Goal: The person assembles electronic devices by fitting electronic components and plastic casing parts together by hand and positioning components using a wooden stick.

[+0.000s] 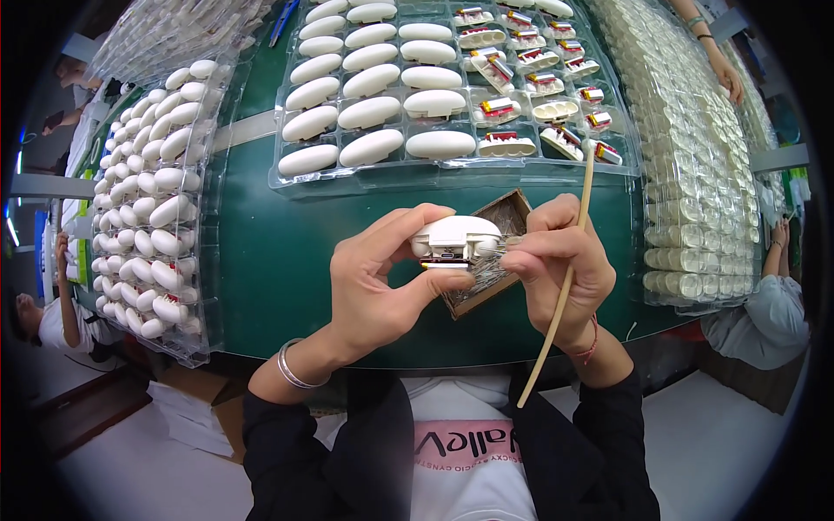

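My left hand [382, 273] pinches a white oval plastic device [456, 233] between fingers and thumb, its open side with a small port and a dark and red edge turned toward me. A long wooden cotton swab [566, 278] is held slantwise in my right hand [565, 265], the white tip pointing up and away. The right thumb and forefinger also meet close to the device's right side; a thin pale piece seems to be there, too small to name. Below and behind both hands lies an open cardboard box [469, 306] of thin metallic pins, partly hidden by them.
Ahead, a clear plastic tray [382, 181] bears white oval shells and several opened ones with red-and-silver parts. Stacked trays of white pieces [165, 247] rise at left, stacks of clear trays [699, 200] at right. Other people sit along both sides; one arm [717, 61] reaches in at upper right.
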